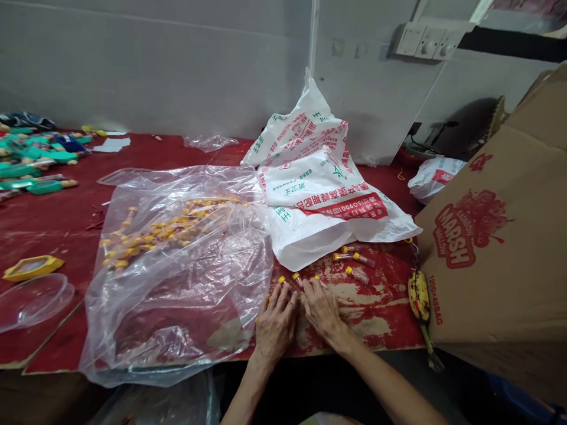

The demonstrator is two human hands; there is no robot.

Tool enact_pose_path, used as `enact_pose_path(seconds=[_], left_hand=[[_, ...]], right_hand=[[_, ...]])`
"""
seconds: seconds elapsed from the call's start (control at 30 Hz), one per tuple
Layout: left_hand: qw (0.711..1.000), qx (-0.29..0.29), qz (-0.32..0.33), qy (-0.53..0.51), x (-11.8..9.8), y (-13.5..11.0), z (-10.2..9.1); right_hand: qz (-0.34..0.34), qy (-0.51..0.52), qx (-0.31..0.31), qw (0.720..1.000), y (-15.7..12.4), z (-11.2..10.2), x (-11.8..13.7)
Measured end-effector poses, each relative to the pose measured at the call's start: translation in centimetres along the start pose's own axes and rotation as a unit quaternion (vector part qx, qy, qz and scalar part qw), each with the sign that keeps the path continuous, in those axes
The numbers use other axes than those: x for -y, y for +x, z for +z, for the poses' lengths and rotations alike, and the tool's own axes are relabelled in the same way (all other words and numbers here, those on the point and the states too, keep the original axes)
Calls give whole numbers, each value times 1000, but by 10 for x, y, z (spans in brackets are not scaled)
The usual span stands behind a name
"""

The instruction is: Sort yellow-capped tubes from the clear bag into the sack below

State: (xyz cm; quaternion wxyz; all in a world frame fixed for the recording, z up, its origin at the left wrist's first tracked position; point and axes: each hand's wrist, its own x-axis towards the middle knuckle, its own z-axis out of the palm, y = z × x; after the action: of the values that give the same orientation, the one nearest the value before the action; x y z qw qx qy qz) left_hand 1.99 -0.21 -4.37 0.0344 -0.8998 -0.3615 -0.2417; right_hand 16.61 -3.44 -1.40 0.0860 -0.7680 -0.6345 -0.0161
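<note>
My left hand [275, 321] lies palm down on the red tabletop, fingers stretched over small clear tubes with yellow caps. Close beside it, my right hand [322, 310] rests its fingertips on more tubes, fingers slightly bent. A capped tube [297, 278] shows between the two hands; how many lie under the fingers is hidden. Several loose tubes [357, 275] are scattered to the right of my hands. Left of them spreads a clear plastic bag [190, 295] with many yellow-capped tubes [172, 230] inside. Just beyond my fingers lies a white woven sack [310, 183] with red and green print.
A large cardboard box [500, 248] stands at the right, with a spotted banana [419, 298] hanging by its side. At far left are green-wrapped items [44, 159], a yellow-rimmed piece [33, 267] and clear plastic lids [35, 302]. A grey wall [155, 71] closes the back.
</note>
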Motion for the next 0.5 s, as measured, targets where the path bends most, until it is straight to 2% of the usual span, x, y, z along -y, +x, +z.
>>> enact_pose_path(seconds=[0.1, 0.2, 0.3, 0.4, 0.5], left_hand=[[1000, -7, -1, 4, -1, 0, -1], [1000, -16, -2, 4, -1, 0, -1], [1000, -21, -4, 1, -1, 0, 0], [1000, -24, 2, -4, 0, -1, 0], [1000, -28, 1, -8, 0, -1, -1]], right_hand=[[19, -30, -33, 999, 3, -4, -21], [24, -54, -19, 998, 0, -3, -44], [10, -11, 20, 1000, -11, -4, -61], [6, 34, 75, 997, -25, -18, -82], [0, -31, 157, 987, -37, -39, -106]])
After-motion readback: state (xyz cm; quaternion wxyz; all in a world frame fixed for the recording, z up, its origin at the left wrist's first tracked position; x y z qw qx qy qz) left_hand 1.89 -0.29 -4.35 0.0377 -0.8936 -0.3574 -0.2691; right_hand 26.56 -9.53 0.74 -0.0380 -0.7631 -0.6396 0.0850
